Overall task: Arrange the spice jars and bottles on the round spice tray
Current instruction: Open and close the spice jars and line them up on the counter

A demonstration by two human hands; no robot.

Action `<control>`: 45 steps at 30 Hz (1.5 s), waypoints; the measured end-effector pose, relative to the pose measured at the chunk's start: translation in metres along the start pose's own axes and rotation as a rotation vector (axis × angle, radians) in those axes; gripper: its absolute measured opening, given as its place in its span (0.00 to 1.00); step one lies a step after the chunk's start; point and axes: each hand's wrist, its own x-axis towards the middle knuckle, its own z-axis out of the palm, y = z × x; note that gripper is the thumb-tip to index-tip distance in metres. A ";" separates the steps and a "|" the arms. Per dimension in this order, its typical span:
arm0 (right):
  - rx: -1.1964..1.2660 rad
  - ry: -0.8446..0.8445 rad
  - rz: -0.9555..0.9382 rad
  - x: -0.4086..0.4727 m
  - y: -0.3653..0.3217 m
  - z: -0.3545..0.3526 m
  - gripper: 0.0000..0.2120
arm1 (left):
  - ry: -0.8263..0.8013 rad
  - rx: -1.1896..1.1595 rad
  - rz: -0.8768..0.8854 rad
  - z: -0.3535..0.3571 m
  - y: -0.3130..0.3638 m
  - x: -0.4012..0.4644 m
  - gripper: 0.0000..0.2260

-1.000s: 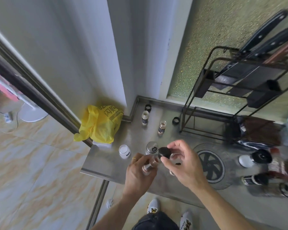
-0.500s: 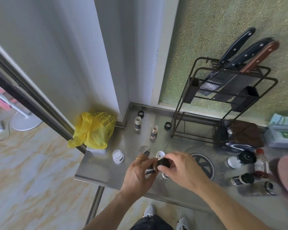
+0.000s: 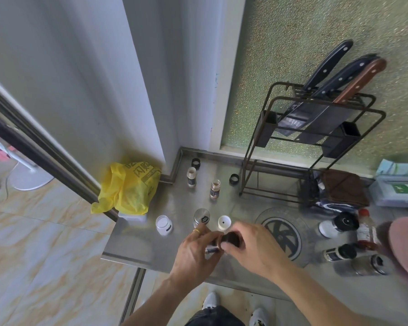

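Observation:
My left hand [image 3: 196, 251] grips a small spice jar [image 3: 213, 249] held sideways above the steel counter [image 3: 137, 248]. My right hand [image 3: 252, 249] pinches its black cap [image 3: 231, 238] at the jar's mouth. Just behind my hands stand a metal-lidded shaker [image 3: 201, 217], a white-lidded jar [image 3: 224, 222] and a white jar [image 3: 164, 225]. Two uncapped jars [image 3: 191, 176] [image 3: 215, 188] stand further back, with two loose black caps [image 3: 195, 163] [image 3: 234, 179] near them. More bottles [image 3: 339, 252] [image 3: 338, 224] [image 3: 366, 229] sit at the right. A pink round tray [image 3: 405, 245] shows at the right edge.
A black wire knife rack [image 3: 316, 147] with several knives stands at the back right, a brown cloth [image 3: 342, 188] under it. A yellow plastic bag [image 3: 127, 187] lies at the counter's left corner. A round cover [image 3: 282, 236] is set in the counter. The counter's front edge is near my body.
My right hand has brought the black cap onto the mouth of the jar in my left hand. The view has tilted up, so more of the knife rack shows.

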 end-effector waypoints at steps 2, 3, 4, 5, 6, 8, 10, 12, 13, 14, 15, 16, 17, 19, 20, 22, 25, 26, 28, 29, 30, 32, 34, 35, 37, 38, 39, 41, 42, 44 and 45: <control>-0.001 0.015 0.064 0.001 0.000 -0.001 0.21 | -0.014 -0.001 0.007 0.001 -0.001 -0.001 0.14; 0.020 -0.005 0.055 0.001 -0.001 -0.002 0.21 | -0.013 0.001 0.004 0.001 -0.002 -0.001 0.15; 0.051 -0.037 0.018 0.000 -0.001 -0.003 0.21 | -0.007 0.000 -0.003 0.001 -0.003 -0.001 0.15; 0.055 -0.067 0.003 0.001 -0.003 -0.004 0.20 | 0.000 -0.004 -0.009 0.000 -0.003 -0.001 0.15; 0.029 -0.054 -0.007 0.001 -0.002 -0.002 0.17 | 0.004 -0.006 -0.011 0.000 -0.004 -0.001 0.14; -0.068 0.002 0.059 0.002 -0.005 -0.003 0.20 | -0.007 -0.012 -0.016 -0.001 -0.003 -0.001 0.13; -0.035 -0.009 0.080 0.000 -0.005 0.000 0.23 | -0.006 -0.018 -0.020 -0.001 -0.004 -0.002 0.15; 0.045 -0.095 0.029 -0.001 -0.007 0.001 0.23 | 0.013 -0.012 -0.036 -0.001 -0.005 -0.002 0.15; 0.014 -0.100 0.016 -0.002 -0.007 0.003 0.20 | 0.018 -0.003 -0.036 -0.001 -0.006 -0.002 0.14; -0.048 -0.077 0.026 -0.001 -0.008 0.005 0.18 | 0.018 0.007 -0.034 -0.001 -0.008 -0.002 0.14; -0.102 -0.054 0.069 -0.001 -0.010 0.004 0.21 | 0.014 0.011 -0.035 -0.001 -0.009 -0.003 0.14; -0.114 -0.040 0.094 0.000 -0.009 0.005 0.25 | 0.012 0.011 -0.039 0.000 -0.010 -0.003 0.14; -0.088 -0.050 0.094 0.000 -0.009 0.006 0.27 | 0.013 0.010 -0.046 0.000 -0.012 -0.004 0.15; -0.009 -0.104 0.042 0.000 -0.012 0.007 0.26 | 0.017 0.014 -0.053 -0.001 -0.014 -0.004 0.15; -0.018 -0.104 0.021 0.000 -0.013 0.008 0.22 | 0.022 0.016 -0.051 -0.002 -0.015 -0.005 0.15; -0.133 -0.069 0.072 0.003 -0.015 0.008 0.21 | 0.024 0.005 -0.049 -0.003 -0.016 -0.005 0.14; -0.124 -0.058 0.066 0.007 -0.015 0.012 0.27 | 0.032 -0.002 -0.063 -0.003 -0.020 -0.004 0.14; -0.076 -0.096 0.035 0.008 -0.015 0.013 0.26 | 0.034 -0.003 -0.069 -0.003 -0.022 -0.004 0.15; -0.092 -0.116 0.019 0.010 -0.016 0.017 0.21 | 0.031 0.004 -0.065 -0.002 -0.024 -0.004 0.15; -0.136 -0.081 0.043 0.011 -0.016 0.018 0.22 | 0.025 0.007 -0.060 -0.002 -0.025 -0.004 0.14; -0.171 -0.046 0.073 0.012 -0.017 0.018 0.27 | 0.021 0.008 -0.057 -0.001 -0.026 -0.005 0.14; -0.120 -0.036 0.040 0.013 -0.016 0.021 0.27 | 0.025 0.005 -0.065 0.000 -0.030 -0.005 0.14; -0.037 -0.119 0.008 0.014 -0.017 0.021 0.22 | 0.037 -0.007 -0.085 0.001 -0.033 -0.005 0.14; -0.026 -0.121 0.013 0.015 -0.016 0.024 0.19 | 0.045 -0.010 -0.093 0.002 -0.034 -0.005 0.14; -0.034 -0.051 0.067 0.018 -0.018 0.029 0.18 | 0.068 -0.007 -0.108 0.006 -0.037 -0.006 0.13; -0.049 -0.029 0.096 0.020 -0.020 0.035 0.20 | 0.083 -0.002 -0.119 0.008 -0.038 -0.006 0.12; -0.074 -0.023 0.114 0.021 -0.024 0.041 0.21 | 0.106 0.005 -0.131 0.011 -0.040 -0.005 0.11; -0.126 -0.036 0.137 0.025 -0.031 0.055 0.21 | 0.154 0.006 -0.169 0.020 -0.047 -0.003 0.09; -0.140 -0.032 0.139 0.028 -0.034 0.062 0.20 | 0.175 0.002 -0.199 0.025 -0.051 -0.002 0.09; -0.156 -0.037 0.135 0.037 -0.035 0.077 0.19 | 0.192 0.001 -0.276 0.037 -0.063 0.003 0.11; -0.169 -0.056 0.140 0.042 -0.034 0.086 0.20 | 0.188 -0.005 -0.318 0.043 -0.068 0.004 0.11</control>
